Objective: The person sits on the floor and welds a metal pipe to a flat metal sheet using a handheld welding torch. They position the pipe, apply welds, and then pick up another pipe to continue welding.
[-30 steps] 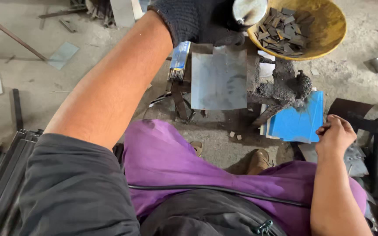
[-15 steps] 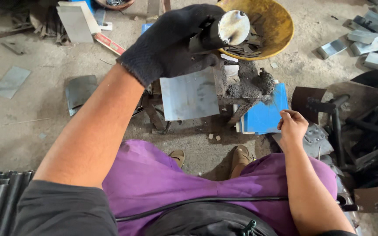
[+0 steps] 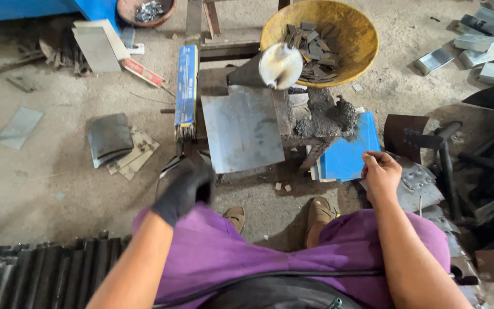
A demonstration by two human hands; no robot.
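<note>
Two hands: gloved left hand [image 3: 185, 190] curled, empty (blurred); bare right hand [image 3: 379, 171] loosely closed, grip unclear.

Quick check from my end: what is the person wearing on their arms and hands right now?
The left hand wears a black knitted glove that ends at the wrist; the forearm above it is bare, with no sleeve in view. The right hand is bare, with no glove, and its forearm is bare too. No watch, band or ring can be made out on either.

The left hand [image 3: 183, 191] wears 1 black knit glove. The right hand [image 3: 379, 173] is bare. Purple trousers [image 3: 230, 257], 2 tan shoes [image 3: 321, 212], dark sleeves.
</note>
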